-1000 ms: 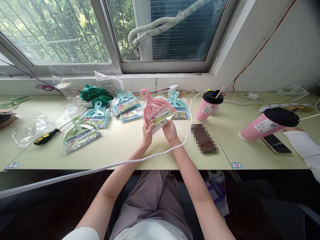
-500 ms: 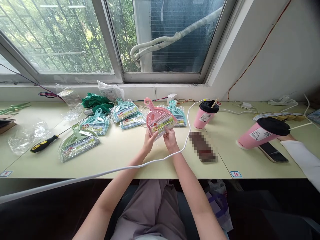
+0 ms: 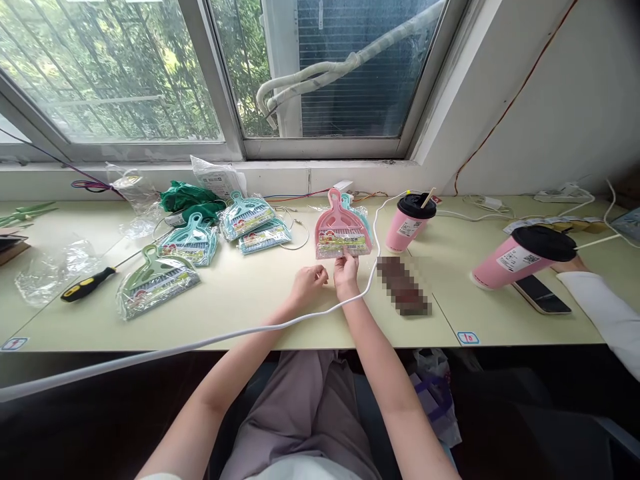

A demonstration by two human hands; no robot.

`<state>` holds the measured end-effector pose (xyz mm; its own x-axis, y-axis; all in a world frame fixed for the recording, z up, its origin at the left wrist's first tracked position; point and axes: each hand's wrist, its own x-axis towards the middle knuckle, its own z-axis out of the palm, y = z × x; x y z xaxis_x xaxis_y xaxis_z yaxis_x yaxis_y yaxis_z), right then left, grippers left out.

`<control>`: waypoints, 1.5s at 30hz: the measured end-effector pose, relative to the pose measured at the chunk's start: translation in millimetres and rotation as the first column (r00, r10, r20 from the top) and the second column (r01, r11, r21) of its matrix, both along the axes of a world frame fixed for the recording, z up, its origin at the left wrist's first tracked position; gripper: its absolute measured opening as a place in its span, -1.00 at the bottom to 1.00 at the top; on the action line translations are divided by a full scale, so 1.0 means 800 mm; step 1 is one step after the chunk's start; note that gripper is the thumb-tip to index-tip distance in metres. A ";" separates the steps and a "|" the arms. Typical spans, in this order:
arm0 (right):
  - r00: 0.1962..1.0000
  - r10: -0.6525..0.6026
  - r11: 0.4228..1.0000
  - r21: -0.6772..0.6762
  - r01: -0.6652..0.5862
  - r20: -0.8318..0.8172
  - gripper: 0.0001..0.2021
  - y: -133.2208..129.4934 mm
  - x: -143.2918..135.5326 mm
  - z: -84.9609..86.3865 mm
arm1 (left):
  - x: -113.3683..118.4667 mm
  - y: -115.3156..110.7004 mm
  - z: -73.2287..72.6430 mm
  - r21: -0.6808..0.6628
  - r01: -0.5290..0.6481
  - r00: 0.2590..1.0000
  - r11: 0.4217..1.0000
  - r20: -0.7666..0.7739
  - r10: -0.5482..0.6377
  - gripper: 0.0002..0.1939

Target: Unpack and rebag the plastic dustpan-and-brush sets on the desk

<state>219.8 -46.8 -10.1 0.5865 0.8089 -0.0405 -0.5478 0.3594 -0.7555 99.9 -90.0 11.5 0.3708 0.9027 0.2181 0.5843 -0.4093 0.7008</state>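
Note:
My right hand (image 3: pixel 346 272) pinches the lower edge of a plastic-wrapped pink dustpan and brush set (image 3: pixel 342 219), thumb in front. The set leans upright, handle at the top, and partly covers a teal dustpan set (image 3: pixel 361 212) behind it. My left hand (image 3: pixel 309 284) rests just left of the right one, apart from the set, with its fingers curled and nothing in them. To the left lie more wrapped sets: a green dustpan set (image 3: pixel 159 283), a teal dustpan set (image 3: pixel 189 241) and two stacked teal ones (image 3: pixel 249 217).
A white cable (image 3: pixel 280 327) crosses in front of my forearms. Pink cups (image 3: pixel 403 230) (image 3: pixel 520 261), a blurred-out object (image 3: pixel 404 287) and a phone (image 3: pixel 543 295) are on the right, near another person's sleeve (image 3: pixel 593 310). A screwdriver (image 3: pixel 89 285) and crumpled plastic wrap (image 3: pixel 57 270) lie left.
The pink dustpan set has moved right, in front of the teal set, and now faces straighter. My left hand has let go of it and moved slightly down.

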 end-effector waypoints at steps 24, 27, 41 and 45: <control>0.987 -0.008 1.000 -0.001 0.008 -0.162 -0.73 -0.005 0.004 0.010 | -0.013 0.012 -0.007 0.174 0.155 0.988 0.973 -0.025 -0.152 0.05; 0.983 -0.013 1.000 -0.016 0.010 -0.182 -0.68 -0.005 0.005 0.010 | -0.025 0.022 -0.009 0.279 0.202 0.958 0.939 -0.257 -0.130 -0.18; 0.963 0.112 0.993 -0.004 -0.116 -0.246 -0.66 0.002 0.004 -0.002 | -0.021 0.027 -0.007 0.394 0.046 0.817 0.918 -0.543 0.192 -0.52; 0.971 0.117 0.992 -0.010 -0.122 -0.210 -0.67 0.006 0.004 -0.015 | -0.021 0.029 -0.011 0.376 0.033 0.805 0.926 -0.559 0.199 -0.54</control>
